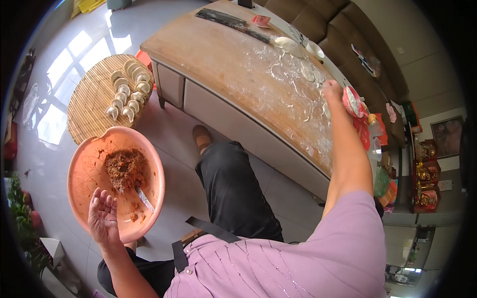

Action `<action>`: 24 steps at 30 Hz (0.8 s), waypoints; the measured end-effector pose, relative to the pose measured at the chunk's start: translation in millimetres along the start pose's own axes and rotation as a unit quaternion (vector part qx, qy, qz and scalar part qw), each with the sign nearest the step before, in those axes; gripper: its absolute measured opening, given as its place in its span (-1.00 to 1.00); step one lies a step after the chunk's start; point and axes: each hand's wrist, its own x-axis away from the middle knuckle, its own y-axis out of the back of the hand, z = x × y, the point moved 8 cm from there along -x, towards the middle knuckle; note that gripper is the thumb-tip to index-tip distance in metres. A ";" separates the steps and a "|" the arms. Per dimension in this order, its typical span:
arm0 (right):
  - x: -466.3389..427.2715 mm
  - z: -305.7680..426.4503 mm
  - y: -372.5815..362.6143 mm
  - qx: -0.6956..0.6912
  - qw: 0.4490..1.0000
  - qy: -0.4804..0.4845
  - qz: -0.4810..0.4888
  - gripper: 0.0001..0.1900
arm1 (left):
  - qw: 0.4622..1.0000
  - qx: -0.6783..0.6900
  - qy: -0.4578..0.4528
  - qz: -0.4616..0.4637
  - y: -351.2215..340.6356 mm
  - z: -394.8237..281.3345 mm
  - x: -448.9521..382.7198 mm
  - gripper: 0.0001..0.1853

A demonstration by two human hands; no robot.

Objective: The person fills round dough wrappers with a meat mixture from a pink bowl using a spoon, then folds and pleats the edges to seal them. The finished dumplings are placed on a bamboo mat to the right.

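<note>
My left hand (103,219) is raised over the near rim of a pink plastic basin (159,164), palm up, fingers slightly curled, holding nothing. In the basin lie a brown minced filling (125,169) and a metal utensil (144,199). My right hand (331,90) reaches to the far side of the floured wooden board (231,78), beside thin dough wrappers (308,70); whether its fingers hold anything cannot be made out. A red-rimmed bowl of flour (353,101) is just right of it. Folded dumplings (125,89) rest in rows on a round woven tray (89,100) beyond the basin.
A black cleaver (220,16) lies at the board's far end near a larger piece of dough (288,46). A white bowl (315,49) stands behind the board. Part of a red basket (143,57) shows between tray and table. A brown leather sofa (346,33) is behind.
</note>
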 end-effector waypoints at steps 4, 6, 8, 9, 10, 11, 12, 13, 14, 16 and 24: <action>-7.6 -12.5 -29.0 -0.198 0.969 -0.137 0.052 -0.78 | 0.997 -0.058 -0.047 0.030 -5.7 -10.6 -5.4 -0.55; -18.8 0.2 -38.2 -0.159 0.978 -0.116 0.067 -0.76 | 0.993 -0.081 -0.062 0.056 -9.9 -12.2 -7.2 -0.55; -37.8 -5.7 -56.0 -0.132 0.979 -0.133 0.082 -0.79 | 0.992 -0.086 -0.063 0.065 -11.4 -11.2 -13.1 -0.55; -45.7 -10.1 -69.2 -0.047 0.985 -0.132 0.105 -0.82 | 0.992 -0.090 -0.060 0.067 -11.4 -8.2 -15.1 -0.55; -52.7 -5.5 -77.3 0.036 0.983 -0.127 0.127 -0.85 | 0.992 -0.092 -0.059 0.064 -12.1 -7.4 -15.2 -0.55; -56.2 -4.4 -83.2 0.119 0.974 -0.121 0.149 -0.86 | 0.992 -0.094 -0.057 0.061 -13.2 -7.2 -16.1 -0.55; -53.2 4.7 -75.9 0.070 0.981 -0.135 0.123 -0.89 | 0.992 -0.093 -0.056 0.059 -14.4 -6.1 -17.5 -0.55; -56.8 -3.8 -82.5 0.043 0.979 -0.154 0.126 -0.87 | 0.992 -0.094 -0.056 0.056 -15.2 -5.1 -19.1 -0.55; -60.4 -13.4 -87.2 0.017 0.976 -0.175 0.129 -0.85 | 0.993 -0.094 -0.056 0.053 -15.9 -4.3 -20.7 -0.55; -57.5 -20.8 -88.4 -0.084 0.958 -0.245 0.121 -0.85 | 0.993 -0.089 -0.054 0.059 -17.1 -3.4 -23.3 -0.54; -31.8 20.6 -51.3 -0.241 0.947 -0.137 0.164 -0.83 | 0.990 -0.054 -0.059 0.115 -37.6 -8.3 -15.8 -0.53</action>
